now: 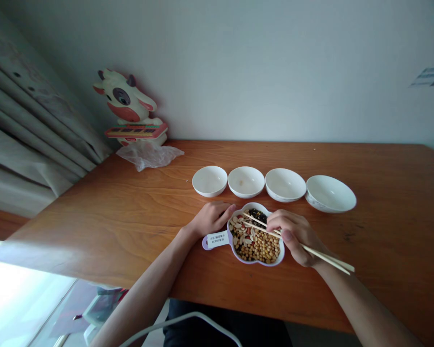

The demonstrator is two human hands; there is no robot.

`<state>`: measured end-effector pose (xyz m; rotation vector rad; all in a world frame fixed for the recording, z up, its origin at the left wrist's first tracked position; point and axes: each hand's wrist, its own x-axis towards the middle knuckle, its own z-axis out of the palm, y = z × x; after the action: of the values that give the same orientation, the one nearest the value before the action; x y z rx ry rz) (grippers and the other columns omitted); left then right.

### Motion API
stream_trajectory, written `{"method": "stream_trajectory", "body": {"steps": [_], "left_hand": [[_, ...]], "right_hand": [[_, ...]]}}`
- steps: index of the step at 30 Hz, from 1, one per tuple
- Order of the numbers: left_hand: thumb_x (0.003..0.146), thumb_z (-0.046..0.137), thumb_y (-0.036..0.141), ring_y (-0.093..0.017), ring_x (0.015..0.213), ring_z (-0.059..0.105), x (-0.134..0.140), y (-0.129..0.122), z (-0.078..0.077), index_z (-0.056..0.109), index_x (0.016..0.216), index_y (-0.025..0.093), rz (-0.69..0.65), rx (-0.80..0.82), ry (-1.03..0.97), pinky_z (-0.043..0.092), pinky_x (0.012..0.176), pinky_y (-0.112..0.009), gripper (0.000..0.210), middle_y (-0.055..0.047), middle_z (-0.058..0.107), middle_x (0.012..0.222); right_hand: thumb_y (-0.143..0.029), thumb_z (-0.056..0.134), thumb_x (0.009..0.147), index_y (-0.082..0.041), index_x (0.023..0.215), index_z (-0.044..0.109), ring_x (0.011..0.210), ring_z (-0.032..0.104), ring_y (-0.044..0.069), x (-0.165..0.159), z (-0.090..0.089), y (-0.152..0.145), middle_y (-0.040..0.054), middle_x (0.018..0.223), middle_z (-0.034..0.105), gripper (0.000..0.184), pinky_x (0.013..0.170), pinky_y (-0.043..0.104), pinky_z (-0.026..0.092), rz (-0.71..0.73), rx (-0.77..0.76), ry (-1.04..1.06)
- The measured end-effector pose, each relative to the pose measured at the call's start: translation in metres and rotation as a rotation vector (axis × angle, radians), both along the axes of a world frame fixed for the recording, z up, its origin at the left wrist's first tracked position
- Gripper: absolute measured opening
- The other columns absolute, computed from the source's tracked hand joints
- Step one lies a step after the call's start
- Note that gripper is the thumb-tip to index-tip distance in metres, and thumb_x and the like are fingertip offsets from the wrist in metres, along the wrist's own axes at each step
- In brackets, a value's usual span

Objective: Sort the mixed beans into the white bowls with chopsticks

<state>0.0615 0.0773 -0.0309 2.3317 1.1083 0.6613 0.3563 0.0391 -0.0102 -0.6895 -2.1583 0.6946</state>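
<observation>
My right hand (292, 233) is closed around a pair of wooden chopsticks (329, 259). Their tips reach over the upper left part of a white, purple-rimmed dish (284, 250) with a labelled purple handle (217, 239). In the dish lie yellow soybeans (265, 246), pale peanut halves (235, 224), some red pieces and a dark heap of beans or seeds (256, 215). Whether the tips pinch anything is too small to tell. My left hand (211, 219) grips the dish's upper left edge, its curled fingers partly hidden.
Behind the dish, white bowls stand in a row: one at the left (210, 182), a second with a small speck inside (246, 185), a third (285, 185) and a larger one (331, 195). A cow toy keyboard (135, 130) and crumpled plastic bag (148, 154) sit back left.
</observation>
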Motion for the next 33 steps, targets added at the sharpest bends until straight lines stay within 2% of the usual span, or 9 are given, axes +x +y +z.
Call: {"method": "stream_trajectory", "body": {"steps": [3, 7, 17, 22, 26, 29, 33], "left_hand": [[0.112, 0.030, 0.047, -0.016, 0.072, 0.062, 0.000, -0.001, -0.001, 0.070, 0.088, 0.014, 0.007, 0.016, -0.017, 0.048, 0.073, -0.028, 0.056, -0.008, 0.072, 0.082], [0.112, 0.030, 0.044, -0.016, 0.071, 0.061, -0.001, -0.001, -0.003, 0.067, 0.085, 0.015, 0.012, 0.027, -0.018, 0.047, 0.073, -0.028, 0.054, -0.007, 0.072, 0.081], [0.112, 0.029, 0.043, -0.015, 0.073, 0.060, 0.000, -0.001, -0.002, 0.062, 0.081, 0.016, -0.004, 0.023, -0.009, 0.046, 0.073, -0.029, 0.052, -0.007, 0.070, 0.081], [0.112, 0.029, 0.042, -0.015, 0.073, 0.060, 0.000, 0.000, 0.000, 0.062, 0.084, 0.016, -0.016, 0.000, 0.002, 0.047, 0.075, -0.029, 0.051, -0.006, 0.070, 0.082], [0.112, 0.029, 0.041, -0.016, 0.075, 0.060, 0.000, 0.000, 0.001, 0.064, 0.089, 0.016, -0.028, -0.024, 0.011, 0.046, 0.075, -0.029, 0.049, -0.007, 0.070, 0.085], [0.112, 0.029, 0.041, -0.015, 0.073, 0.057, 0.000, 0.000, 0.001, 0.061, 0.084, 0.016, -0.023, -0.006, 0.011, 0.044, 0.073, -0.029, 0.050, -0.006, 0.068, 0.081], [0.113, 0.028, 0.041, -0.016, 0.073, 0.058, -0.001, -0.001, 0.002, 0.061, 0.084, 0.016, -0.024, -0.008, 0.007, 0.044, 0.074, -0.029, 0.050, -0.006, 0.067, 0.081]], "right_hand": [[-0.036, 0.040, 0.104, -0.022, 0.105, 0.068, 0.089, 0.066, 0.025, 0.001, -0.001, -0.001, 0.0113, 0.097, 0.071, 0.031, 0.080, 0.042, 0.052, 0.075, 0.144, -0.046], [-0.033, 0.045, 0.101, -0.023, 0.105, 0.070, 0.086, 0.067, 0.025, -0.001, -0.004, -0.004, 0.0111, 0.097, 0.073, 0.027, 0.077, 0.041, 0.052, 0.094, 0.226, -0.112], [-0.026, 0.045, 0.101, -0.024, 0.101, 0.071, 0.081, 0.069, 0.024, -0.006, -0.012, -0.003, 0.0088, 0.090, 0.075, 0.026, 0.075, 0.039, 0.053, 0.011, 0.166, -0.034], [-0.024, 0.039, 0.104, -0.023, 0.098, 0.070, 0.082, 0.069, 0.023, -0.009, -0.016, -0.007, 0.0083, 0.088, 0.073, 0.032, 0.076, 0.040, 0.053, -0.058, 0.072, 0.106], [-0.035, 0.033, 0.108, -0.023, 0.091, 0.073, 0.080, 0.069, 0.024, -0.012, -0.020, -0.009, 0.0082, 0.083, 0.072, 0.045, 0.072, 0.040, 0.052, -0.167, -0.095, 0.270], [-0.044, 0.028, 0.109, -0.023, 0.081, 0.075, 0.072, 0.067, 0.023, -0.014, -0.017, -0.009, 0.0081, 0.075, 0.070, 0.059, 0.064, 0.039, 0.050, -0.263, -0.212, 0.416], [-0.050, 0.026, 0.109, -0.023, 0.077, 0.075, 0.065, 0.063, 0.020, -0.015, -0.011, -0.002, 0.0075, 0.073, 0.068, 0.064, 0.058, 0.035, 0.049, -0.394, -0.270, 0.669]]}}
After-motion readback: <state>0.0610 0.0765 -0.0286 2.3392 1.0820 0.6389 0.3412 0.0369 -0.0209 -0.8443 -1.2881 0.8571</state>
